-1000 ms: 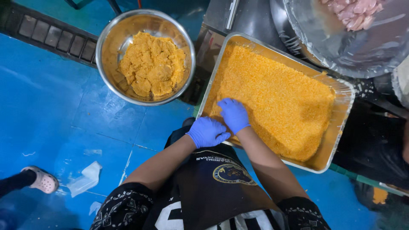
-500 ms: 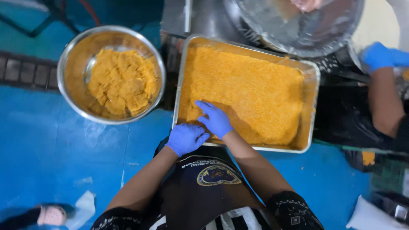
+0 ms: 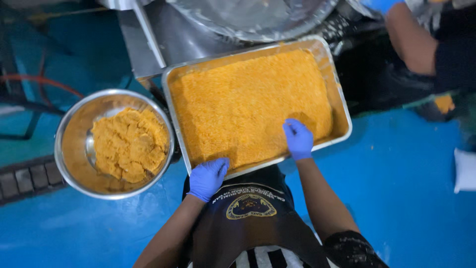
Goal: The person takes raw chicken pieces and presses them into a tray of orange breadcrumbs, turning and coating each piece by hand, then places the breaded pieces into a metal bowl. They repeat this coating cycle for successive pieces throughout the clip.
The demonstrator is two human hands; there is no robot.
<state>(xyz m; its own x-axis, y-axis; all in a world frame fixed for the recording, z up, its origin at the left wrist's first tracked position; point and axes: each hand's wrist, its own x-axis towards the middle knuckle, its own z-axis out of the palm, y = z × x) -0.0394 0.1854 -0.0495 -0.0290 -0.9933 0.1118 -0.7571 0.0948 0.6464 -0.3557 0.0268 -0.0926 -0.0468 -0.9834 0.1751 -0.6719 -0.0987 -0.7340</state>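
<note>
Metal tray (image 3: 342, 106) of orange crumbs (image 3: 253, 101) at frame centre, long axis running left-right and tilted up to the right, left hand (image 3: 208, 177) curled over its lower-left rim, right hand (image 3: 298, 139) open, flat on crumbs near lower-right corner, bowl (image 3: 74, 144) at left

Steel bowl (image 3: 74, 149) of orange clumps (image 3: 130, 145), left on the blue floor (image 3: 406, 164). Large foil-lined pan (image 3: 248, 17) at top. Co-worker's forearm (image 3: 411, 42) upper right; white object (image 3: 465, 170) at right edge.
</note>
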